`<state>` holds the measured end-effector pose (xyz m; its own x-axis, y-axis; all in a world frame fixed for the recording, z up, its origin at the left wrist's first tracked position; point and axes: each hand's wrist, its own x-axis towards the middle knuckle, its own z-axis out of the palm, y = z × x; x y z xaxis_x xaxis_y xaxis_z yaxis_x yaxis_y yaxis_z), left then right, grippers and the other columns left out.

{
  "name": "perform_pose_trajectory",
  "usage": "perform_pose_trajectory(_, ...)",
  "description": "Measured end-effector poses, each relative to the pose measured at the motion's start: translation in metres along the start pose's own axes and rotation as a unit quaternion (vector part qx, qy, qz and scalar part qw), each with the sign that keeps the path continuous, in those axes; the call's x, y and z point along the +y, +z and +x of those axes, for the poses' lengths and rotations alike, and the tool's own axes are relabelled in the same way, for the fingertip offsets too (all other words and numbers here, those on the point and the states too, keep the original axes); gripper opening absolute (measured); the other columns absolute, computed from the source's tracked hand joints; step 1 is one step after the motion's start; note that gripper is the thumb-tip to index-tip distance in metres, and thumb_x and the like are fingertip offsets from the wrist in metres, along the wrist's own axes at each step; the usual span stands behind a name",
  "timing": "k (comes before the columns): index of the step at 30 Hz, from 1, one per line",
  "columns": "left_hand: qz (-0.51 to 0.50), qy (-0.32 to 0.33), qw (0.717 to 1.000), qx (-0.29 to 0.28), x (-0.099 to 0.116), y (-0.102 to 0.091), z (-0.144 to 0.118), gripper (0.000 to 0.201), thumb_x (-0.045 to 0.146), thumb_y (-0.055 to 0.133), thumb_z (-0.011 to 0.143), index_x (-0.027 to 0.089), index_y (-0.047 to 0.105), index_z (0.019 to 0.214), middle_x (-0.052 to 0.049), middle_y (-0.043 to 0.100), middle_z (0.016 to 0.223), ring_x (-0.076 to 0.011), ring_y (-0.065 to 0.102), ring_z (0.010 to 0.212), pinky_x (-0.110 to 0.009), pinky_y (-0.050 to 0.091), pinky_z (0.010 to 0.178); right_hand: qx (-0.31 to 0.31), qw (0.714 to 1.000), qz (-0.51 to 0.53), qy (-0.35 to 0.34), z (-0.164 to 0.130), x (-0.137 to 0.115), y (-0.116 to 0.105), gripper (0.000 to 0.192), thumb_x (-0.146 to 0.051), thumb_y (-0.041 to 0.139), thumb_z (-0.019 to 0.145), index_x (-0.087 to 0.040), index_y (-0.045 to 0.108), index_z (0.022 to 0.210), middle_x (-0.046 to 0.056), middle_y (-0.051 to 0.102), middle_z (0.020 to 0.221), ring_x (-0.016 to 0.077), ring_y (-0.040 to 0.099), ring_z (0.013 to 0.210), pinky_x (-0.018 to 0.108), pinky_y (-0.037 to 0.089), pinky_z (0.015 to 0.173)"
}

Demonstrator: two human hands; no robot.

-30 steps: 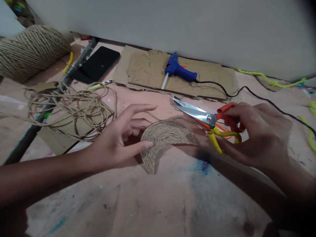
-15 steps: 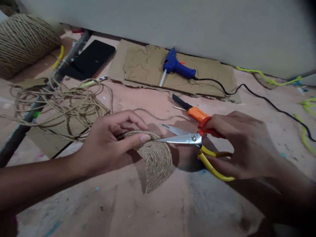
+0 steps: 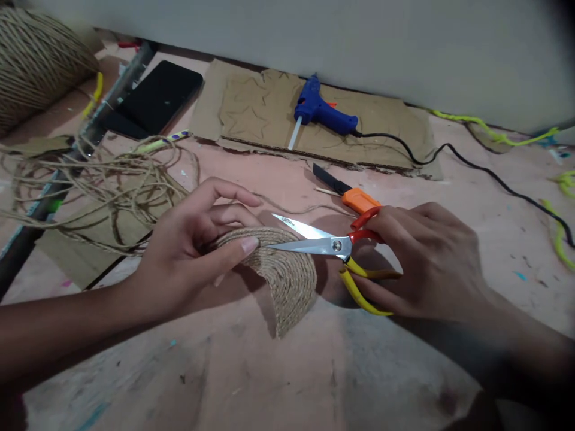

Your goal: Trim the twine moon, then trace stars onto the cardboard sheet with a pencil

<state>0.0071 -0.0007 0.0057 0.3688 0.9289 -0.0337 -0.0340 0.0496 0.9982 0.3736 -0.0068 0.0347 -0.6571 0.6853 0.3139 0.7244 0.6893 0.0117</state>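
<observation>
Between the thumb and fingers of my left hand (image 3: 193, 239) is a curved piece covered in rows of jute twine (image 3: 291, 281). Its free end hangs down to the right, just over the floor. My right hand (image 3: 431, 263) grips scissors (image 3: 336, 245) by their red and yellow handles. Their blades are parted and point left. The lower blade lies across the upper edge of the twine-covered piece, close to my left thumb tip; the other blade is above it. Whether twine lies between the blades I cannot tell.
Loose twine (image 3: 130, 191) is tangled at left, near a large twine spool (image 3: 40, 66) and a black phone (image 3: 157, 99). A blue glue gun (image 3: 318, 108) rests on cardboard (image 3: 251, 143), its black cord trailing right. An orange utility knife (image 3: 359, 200) lies beyond the scissors.
The scissors have moved left, so the blades now reach further over the twine-covered piece. My left fingers have lifted a little, and the view has shifted slightly.
</observation>
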Motion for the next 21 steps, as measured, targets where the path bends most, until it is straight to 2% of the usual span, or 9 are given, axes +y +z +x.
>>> perform_pose_trajectory(5, -0.01, 0.005, 1.0, 0.016, 0.001, 0.002, -0.002, 0.04, 0.044, 0.104, 0.113, 0.033, 0.075, 0.137, 0.003, 0.091, 0.104, -0.0058, 0.058, 0.047, -0.021, 0.04, 0.041, -0.009, 0.998, 0.055, 0.013, -0.005, -0.002, 0.003, 0.031, -0.059, 0.069, 0.121, -0.029, 0.067, 0.128, 0.005, 0.095, 0.111, 0.0278, 0.087, 0.088, 0.047, 0.052, 0.088)
perform_pose_trajectory(10, -0.015, 0.015, 1.0, 0.021, 0.001, 0.003, -0.001, 0.044, 0.043, 0.109, 0.108, 0.034, 0.077, 0.137, 0.006, 0.091, 0.102, -0.0048, 0.062, 0.048, -0.018, 0.045, 0.043, -0.002, 0.997, 0.073, 0.009, -0.008, -0.004, 0.005, 0.032, -0.059, 0.07, 0.121, -0.029, 0.071, 0.132, 0.002, 0.091, 0.1, 0.0252, 0.077, 0.076, 0.046, 0.05, 0.084)
perform_pose_trajectory(13, -0.021, 0.013, 0.999, 0.02, 0.001, 0.003, -0.001, 0.04, 0.041, 0.108, 0.11, 0.035, 0.078, 0.137, 0.006, 0.091, 0.102, -0.0046, 0.062, 0.047, -0.018, 0.046, 0.043, 0.009, 0.997, 0.076, 0.014, -0.01, -0.003, 0.007, 0.034, -0.06, 0.073, 0.119, -0.029, 0.074, 0.135, 0.002, 0.092, 0.1, 0.0254, 0.077, 0.077, 0.046, 0.051, 0.086)
perform_pose_trajectory(21, -0.016, 0.008, 1.0, 0.019, 0.003, 0.002, 0.0, 0.045, 0.042, 0.111, 0.106, 0.035, 0.077, 0.134, 0.007, 0.092, 0.1, -0.006, 0.062, 0.044, -0.025, 0.037, 0.04, 0.024, 0.996, 0.081, 0.01, -0.008, -0.004, 0.005, 0.027, -0.055, 0.077, 0.121, -0.029, 0.074, 0.13, 0.001, 0.095, 0.099, 0.0237, 0.079, 0.075, 0.045, 0.053, 0.083)
